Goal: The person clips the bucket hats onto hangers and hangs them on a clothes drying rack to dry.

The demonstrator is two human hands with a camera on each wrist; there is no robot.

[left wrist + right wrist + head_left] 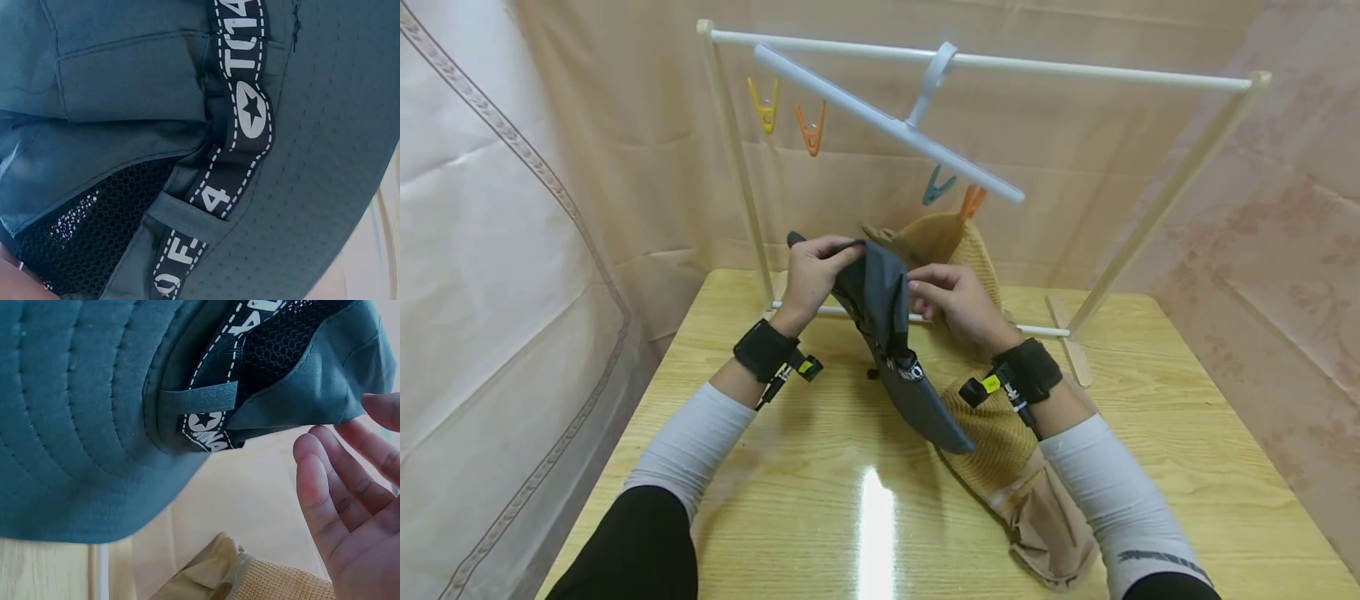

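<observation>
A dark blue-grey bucket hat (887, 300) is held up over the table, its brim slanting down to the right. The left hand (816, 271) pinches its upper edge between thumb and fingers. At the other side of the crown, the right hand (958, 304) pinches the fabric between thumb and index finger, the other fingers loosely bent. A black band with white lettering (250, 106) circles the hat above the stitched brim (81, 425). Black mesh (94, 219) shows in its side. Behind it, a tan knit-and-cloth piece (992, 425) hangs from an orange clip (972, 202) and trails onto the table.
A white hanger (850, 108) hangs tilted from the rack's top bar (1075, 71). Yellow (765, 106), orange (811, 129) and blue-grey clips (937, 185) are on it. The rack's foot (1075, 354) stands on the wooden table (1180, 433). Curtains surround the table.
</observation>
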